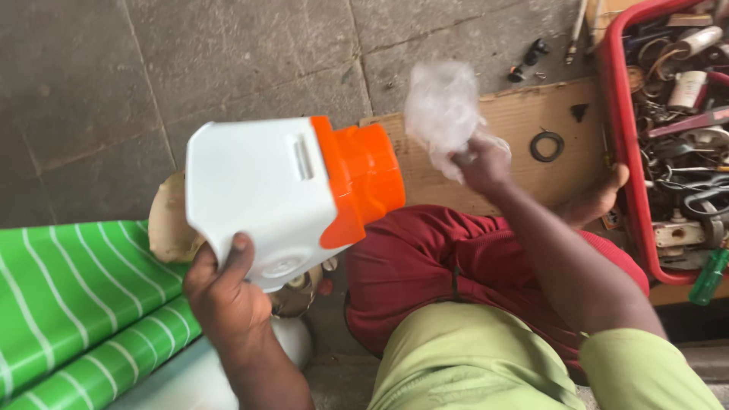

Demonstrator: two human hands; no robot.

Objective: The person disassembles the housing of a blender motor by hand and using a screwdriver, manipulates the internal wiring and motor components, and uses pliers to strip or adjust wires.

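Observation:
My left hand [224, 292] grips a white plastic appliance base [262, 193] with an orange top [364, 178], held tilted on its side above my lap. My right hand [482, 161] is raised to its right, fingers closed on a crumpled clear plastic bag [442, 110]. The two hands are apart, with the bag close to the orange end. Below them are my red trousers [456, 262] and light green sleeve [645, 368].
A red crate [624, 121] full of tools, cables and parts stands at the right. A cardboard sheet [524, 114] with a black rubber ring [547, 146] lies on the stone floor. Green striped rolls [76, 304] lie at the lower left. A green screwdriver handle [710, 277] sticks out by the crate.

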